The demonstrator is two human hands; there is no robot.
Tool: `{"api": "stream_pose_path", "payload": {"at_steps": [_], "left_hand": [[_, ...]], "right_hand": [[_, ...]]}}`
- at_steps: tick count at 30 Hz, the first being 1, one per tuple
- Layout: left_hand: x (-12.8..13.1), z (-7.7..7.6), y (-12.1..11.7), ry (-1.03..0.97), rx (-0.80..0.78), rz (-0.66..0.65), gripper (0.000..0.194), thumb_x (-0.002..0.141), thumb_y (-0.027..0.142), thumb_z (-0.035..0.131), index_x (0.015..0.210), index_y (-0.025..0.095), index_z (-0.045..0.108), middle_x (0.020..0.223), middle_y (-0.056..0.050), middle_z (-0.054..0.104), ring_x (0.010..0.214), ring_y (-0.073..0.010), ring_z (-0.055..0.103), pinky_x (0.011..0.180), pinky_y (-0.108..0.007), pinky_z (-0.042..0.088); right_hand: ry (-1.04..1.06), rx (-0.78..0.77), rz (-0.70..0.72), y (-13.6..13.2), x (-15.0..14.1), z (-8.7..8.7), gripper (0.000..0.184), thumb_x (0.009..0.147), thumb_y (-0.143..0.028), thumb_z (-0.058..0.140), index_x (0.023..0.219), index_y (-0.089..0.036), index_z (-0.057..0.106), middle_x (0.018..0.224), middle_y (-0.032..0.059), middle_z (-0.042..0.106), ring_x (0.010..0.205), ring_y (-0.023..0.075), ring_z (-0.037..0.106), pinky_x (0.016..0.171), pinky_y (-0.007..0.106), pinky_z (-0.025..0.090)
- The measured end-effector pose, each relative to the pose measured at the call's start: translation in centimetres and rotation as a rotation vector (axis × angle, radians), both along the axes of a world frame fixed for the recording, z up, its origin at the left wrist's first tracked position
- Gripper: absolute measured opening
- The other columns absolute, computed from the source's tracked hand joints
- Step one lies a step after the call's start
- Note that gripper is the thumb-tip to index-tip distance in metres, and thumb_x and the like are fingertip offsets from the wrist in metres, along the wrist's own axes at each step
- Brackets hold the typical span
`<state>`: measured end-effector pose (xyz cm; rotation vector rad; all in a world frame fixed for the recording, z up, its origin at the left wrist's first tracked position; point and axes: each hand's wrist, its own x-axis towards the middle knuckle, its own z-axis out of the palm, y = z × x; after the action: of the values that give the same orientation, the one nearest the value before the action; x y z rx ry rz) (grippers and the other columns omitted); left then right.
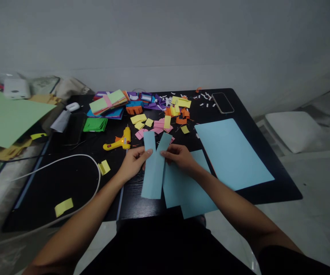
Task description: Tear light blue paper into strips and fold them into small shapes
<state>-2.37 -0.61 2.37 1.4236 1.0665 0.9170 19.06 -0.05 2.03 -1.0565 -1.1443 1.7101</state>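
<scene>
A light blue paper strip (152, 175) is split partway down from its far end into two diverging strips. My left hand (135, 161) pinches the left strip between thumb and fingers. With thumb and fingertips, my right hand (180, 157) grips the right strip, which leans outward. The near end of the paper is still in one piece, above the black table. Under my right forearm lie light blue paper pieces (182, 187), overlapping each other. A larger stack of light blue sheets (233, 152) rests farther right.
A yellow glue gun (120, 139) lies left of the paper. Pink paper pieces (162, 125), orange scraps and a bundle of coloured paper (109, 102) cover the table's back. A phone (222, 103) sits back right. A white cable (96, 164) loops across the left side.
</scene>
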Motion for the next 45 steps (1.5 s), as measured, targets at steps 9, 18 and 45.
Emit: {"api": "stream_pose_path", "payload": {"at_steps": [9, 18, 45], "left_hand": [[0.17, 0.36, -0.05, 0.028, 0.063, 0.086, 0.050, 0.091, 0.055, 0.068, 0.060, 0.017, 0.059, 0.047, 0.002, 0.056, 0.040, -0.0089, 0.051, 0.042, -0.019, 0.041], [0.27, 0.20, -0.21, 0.065, 0.057, 0.066, 0.048, 0.091, 0.057, 0.067, 0.066, 0.017, 0.063, 0.048, 0.002, 0.056, 0.041, -0.0089, 0.051, 0.041, -0.019, 0.040], [0.31, 0.42, -0.45, 0.053, 0.020, -0.013, 0.051, 0.091, 0.061, 0.064, 0.065, 0.017, 0.063, 0.050, 0.002, 0.055, 0.044, -0.0102, 0.049, 0.044, -0.021, 0.040]], "right_hand": [[-0.041, 0.051, -0.155, 0.17, 0.06, -0.36, 0.043, 0.069, -0.055, 0.089, 0.070, -0.019, 0.065, 0.063, -0.0022, 0.063, 0.055, 0.0106, 0.054, 0.056, 0.026, 0.046], [-0.005, -0.052, 0.073, -0.18, -0.02, 0.21, 0.043, 0.067, -0.052, 0.091, 0.070, -0.018, 0.065, 0.065, -0.0041, 0.061, 0.058, 0.0100, 0.053, 0.057, 0.025, 0.043], [-0.026, -0.007, -0.024, -0.16, -0.08, 0.23, 0.047, 0.063, -0.057, 0.092, 0.063, -0.018, 0.065, 0.061, -0.0024, 0.062, 0.054, 0.0116, 0.057, 0.053, 0.026, 0.050]]}}
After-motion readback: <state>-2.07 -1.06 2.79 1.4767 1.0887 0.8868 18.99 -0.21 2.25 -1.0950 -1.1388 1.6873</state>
